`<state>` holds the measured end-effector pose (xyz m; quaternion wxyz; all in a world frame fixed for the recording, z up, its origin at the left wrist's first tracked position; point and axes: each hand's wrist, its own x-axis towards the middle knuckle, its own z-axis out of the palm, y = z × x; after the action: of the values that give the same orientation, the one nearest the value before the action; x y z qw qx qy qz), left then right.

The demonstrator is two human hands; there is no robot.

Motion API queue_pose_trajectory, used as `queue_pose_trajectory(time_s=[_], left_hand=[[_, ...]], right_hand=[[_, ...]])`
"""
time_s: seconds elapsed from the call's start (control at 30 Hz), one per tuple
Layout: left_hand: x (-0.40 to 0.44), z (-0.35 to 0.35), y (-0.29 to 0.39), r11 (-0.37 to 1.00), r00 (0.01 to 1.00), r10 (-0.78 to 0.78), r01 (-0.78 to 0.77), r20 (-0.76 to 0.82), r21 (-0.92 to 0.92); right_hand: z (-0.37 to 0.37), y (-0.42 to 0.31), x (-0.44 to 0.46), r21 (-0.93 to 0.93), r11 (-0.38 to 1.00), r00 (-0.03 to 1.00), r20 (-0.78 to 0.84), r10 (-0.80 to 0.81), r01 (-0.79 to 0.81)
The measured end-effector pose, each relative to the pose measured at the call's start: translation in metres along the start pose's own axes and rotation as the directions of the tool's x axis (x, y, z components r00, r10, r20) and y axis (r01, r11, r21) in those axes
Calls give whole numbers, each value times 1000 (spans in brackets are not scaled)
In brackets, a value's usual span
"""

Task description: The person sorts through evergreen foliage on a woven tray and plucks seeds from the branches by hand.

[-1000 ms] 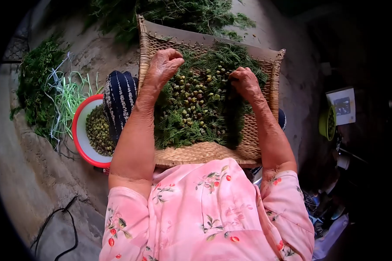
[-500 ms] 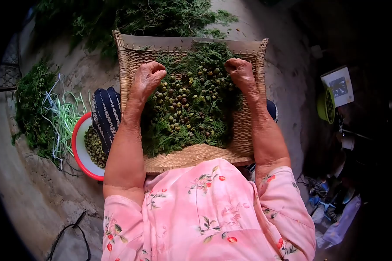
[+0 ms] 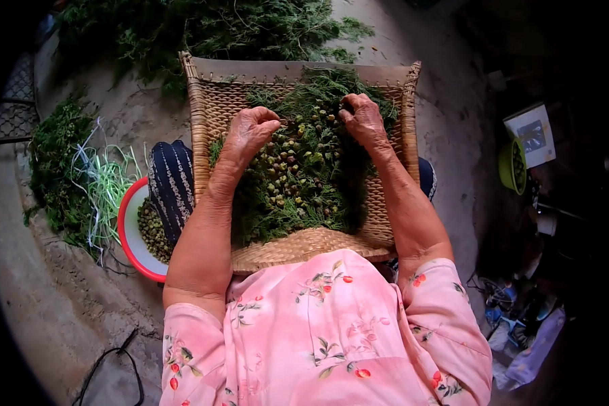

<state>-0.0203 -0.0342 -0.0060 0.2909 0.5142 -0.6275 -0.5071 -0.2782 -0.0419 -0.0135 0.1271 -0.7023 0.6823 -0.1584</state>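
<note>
over the basket (image 3: 384, 210), the left hand (image 3: 250, 132) and right hand (image 3: 364, 122) keep fingers curled inward above small cones (image 3: 289, 160) and green sprigs (image 3: 326, 86) lying inside it (whether they pinch anything cannot be told); tipping the basket could spill loose cones over its edge.

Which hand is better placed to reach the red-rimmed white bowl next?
Probably the left hand: the red-rimmed white bowl sits on that side, while the right hand is farther off, across the tan woven basket.
</note>
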Motion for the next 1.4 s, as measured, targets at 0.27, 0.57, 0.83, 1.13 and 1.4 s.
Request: queue_pose_trajectory(time_s=[0.27, 0.57, 0.83, 1.13, 1.4], left_hand=[[-5, 19, 13, 645, 922, -343, 371, 180, -668], [-1, 19, 4, 646, 924, -335, 368, 184, -669], [-1, 17, 2, 642, 918, -365, 367, 153, -673], [0, 18, 1, 540, 909, -387, 357, 152, -762], [-3, 24, 6, 388, 885, -390, 409, 254, -826]], right_hand=[[-27, -46, -6, 811, 546, 934, 331, -137, -208], [16, -7, 0, 13, 987, 983, 84, -161, 160], [20, -6, 4, 115, 993, 994, 108, 26, -38], [1, -22, -1, 565, 823, 998, 22, 63, -65], [-13, -47, -1, 864, 436, 932, 338, -133, -251]])
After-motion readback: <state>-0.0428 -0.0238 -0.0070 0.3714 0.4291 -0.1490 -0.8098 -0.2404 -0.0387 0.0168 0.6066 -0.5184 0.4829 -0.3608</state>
